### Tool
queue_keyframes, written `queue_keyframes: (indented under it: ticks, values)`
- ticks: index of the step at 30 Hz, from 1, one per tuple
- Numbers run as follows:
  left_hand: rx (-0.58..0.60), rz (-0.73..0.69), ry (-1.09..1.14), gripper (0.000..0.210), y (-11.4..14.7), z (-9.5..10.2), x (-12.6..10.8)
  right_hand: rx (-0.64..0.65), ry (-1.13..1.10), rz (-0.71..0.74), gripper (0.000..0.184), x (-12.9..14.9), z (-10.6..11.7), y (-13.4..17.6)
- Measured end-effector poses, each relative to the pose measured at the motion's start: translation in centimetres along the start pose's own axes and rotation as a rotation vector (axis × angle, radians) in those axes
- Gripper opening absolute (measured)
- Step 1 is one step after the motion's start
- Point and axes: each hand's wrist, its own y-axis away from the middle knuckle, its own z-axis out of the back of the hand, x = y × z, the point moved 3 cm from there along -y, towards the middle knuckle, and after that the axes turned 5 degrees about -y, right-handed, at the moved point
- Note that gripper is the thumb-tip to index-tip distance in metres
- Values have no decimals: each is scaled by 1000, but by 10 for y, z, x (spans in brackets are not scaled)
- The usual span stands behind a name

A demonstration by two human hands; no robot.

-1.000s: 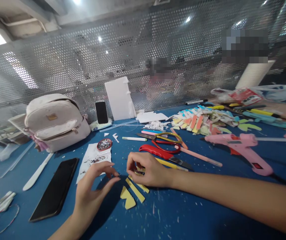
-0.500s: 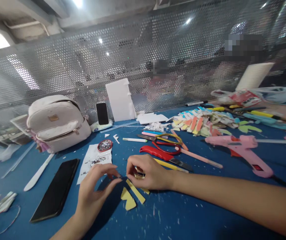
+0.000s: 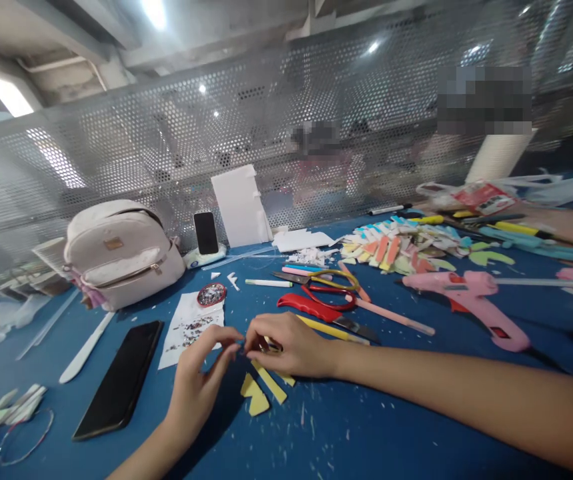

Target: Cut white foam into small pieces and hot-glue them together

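A: Reading clock from the right hand [image 3: 291,343]; got the yellow strip [image 3: 269,382]?

B: Yep, flat on the blue table [image 3: 376,427] at 7, just below the hand; lying on an 11-to-5 long axis, with upper end toward both hands' fingertips; at 6, another yellow strip [image 3: 289,380], partly hidden by the hand; also at 7, farther out, a notched yellow scrap [image 3: 255,395]

A: And fingers?

B: On the right, curled nearly closed, with something pale glimpsed inside; cannot tell what, or if gripped; on the left hand [image 3: 196,375], at 8, thumb and index almost meeting, just beside the right fingertips; tiny dark something at the tips, too small to name; cannot tell if pinched

A: Containers?

B: At 10, red-rimmed dish [image 3: 225,291] full of shiny bits [image 3: 211,294], on white paper [image 3: 186,310] with more bits loose; farther out at 10, upright cream backpack [image 3: 121,257], contents hidden; between 1 and 2, clear plastic bag [image 3: 435,193], with red packet [image 3: 483,198] in or against it, cannot tell which
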Motion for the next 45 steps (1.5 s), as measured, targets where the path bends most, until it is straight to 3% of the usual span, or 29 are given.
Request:
queue_keyframes:
  ticks: [7, 12, 17, 21, 26, 33, 40, 45]
  values:
    - [-36, 69, 65, 9, -22, 10, -1, -7, -152, -225, 18, 3, 15, -10]
    - [-125, 77, 166, 13, -56, 30, -7, 102, -218, -224, 13, 13, 29, -28]
    - [-268, 77, 388, 19, -94, 49, -23, -41, -164, -252, 10, 15, 43, -47]
    - [-316, 134, 620, 32, -107, 56, -31, -89, -170, -301, 14, 14, 46, -49]
    - [-213, 261, 829, 44, -90, 63, -34, -15, -206, -349, 17, 28, 37, -26]
    - [-34, 381, 893, 49, -49, 74, -44, 49, -164, -418, 17, 52, 27, 10]
    - [60, 330, 720, 47, -50, 74, -43, -58, -158, -444, 21, 39, 40, 15]
    - [248, 238, 479, 38, -64, 47, -38, -108, -202, -427, 22, 29, 43, 3]
